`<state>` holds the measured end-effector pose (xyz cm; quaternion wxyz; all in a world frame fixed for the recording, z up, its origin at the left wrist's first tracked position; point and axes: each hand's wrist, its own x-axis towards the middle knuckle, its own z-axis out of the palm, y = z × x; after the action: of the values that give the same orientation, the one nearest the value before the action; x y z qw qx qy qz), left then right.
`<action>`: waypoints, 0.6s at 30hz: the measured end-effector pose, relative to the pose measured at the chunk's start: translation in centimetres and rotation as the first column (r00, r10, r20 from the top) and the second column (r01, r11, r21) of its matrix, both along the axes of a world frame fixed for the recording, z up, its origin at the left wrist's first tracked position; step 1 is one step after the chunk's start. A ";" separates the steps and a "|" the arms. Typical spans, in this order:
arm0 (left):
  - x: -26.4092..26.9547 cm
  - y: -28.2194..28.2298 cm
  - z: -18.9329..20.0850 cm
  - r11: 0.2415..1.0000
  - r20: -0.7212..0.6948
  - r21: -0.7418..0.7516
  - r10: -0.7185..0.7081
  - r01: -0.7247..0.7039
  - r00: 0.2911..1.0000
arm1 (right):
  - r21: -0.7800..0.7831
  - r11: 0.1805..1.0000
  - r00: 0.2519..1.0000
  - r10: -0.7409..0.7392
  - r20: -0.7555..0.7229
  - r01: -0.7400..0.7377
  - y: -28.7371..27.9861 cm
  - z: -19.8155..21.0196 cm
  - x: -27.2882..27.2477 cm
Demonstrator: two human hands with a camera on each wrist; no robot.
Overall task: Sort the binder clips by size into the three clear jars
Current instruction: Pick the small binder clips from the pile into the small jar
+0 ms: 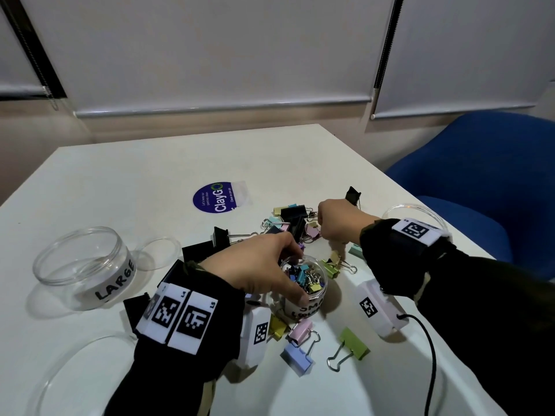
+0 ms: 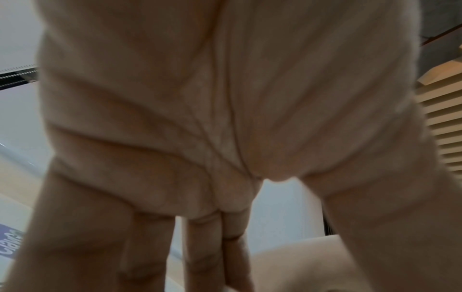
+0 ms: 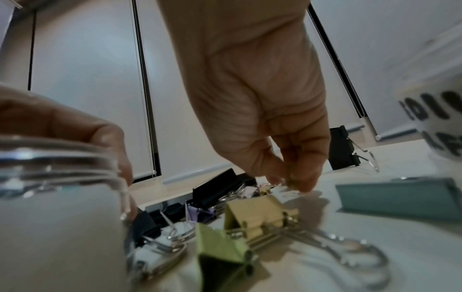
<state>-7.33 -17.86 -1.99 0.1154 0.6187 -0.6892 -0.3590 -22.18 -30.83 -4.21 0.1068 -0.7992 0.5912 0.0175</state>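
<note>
Three clear plastic jars stand on the white worktop [image 1: 120, 181]: the wide one marked LARGE [image 1: 82, 267] at nine o'clock, another [image 1: 416, 213] at three o'clock, the small one [image 1: 304, 280] in the centre. The left hand [image 1: 261, 265] has its grip curled round that small jar's rim. The loose pile of coloured and black binder clips [image 1: 295, 223] lies at twelve o'clock; there the right hand [image 3: 260, 110] pinches downward, on what I cannot tell. Best lift only one small clip.
</note>
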 end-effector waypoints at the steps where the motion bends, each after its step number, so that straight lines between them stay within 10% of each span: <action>1: 0.0 0.0 0.0 1.000 0.000 0.001 0.001 -0.001 1.000 | -0.012 1.000 1.000 -0.014 0.021 0.014 -0.4 0.0 -0.2; 7: 0.0 0.1 0.0 1.000 -0.014 0.015 0.009 -0.009 1.000 | 0.097 0.987 0.945 -0.154 0.289 0.131 -2.6 2.7 -0.7; 11: 0.1 0.0 -0.1 1.000 -0.021 0.025 0.005 -0.004 1.000 | 0.489 0.843 0.549 -0.523 0.652 0.223 -3.2 3.8 -0.4; 15: 0.3 -0.1 -0.1 1.000 -0.020 0.022 -0.002 0.002 1.000 | 0.733 0.680 0.190 -0.723 0.665 0.019 -4.0 3.5 -0.7; 18: 0.3 -0.3 -0.1 1.000 -0.025 0.025 -0.002 0.003 1.000 | 0.700 0.711 0.281 -0.688 0.669 0.075 -4.4 3.4 -0.4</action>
<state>-7.02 -18.17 -2.10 0.1157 0.6148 -0.6840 -0.3753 -22.57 -35.27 -0.77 0.6311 -0.4273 0.5834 -0.2808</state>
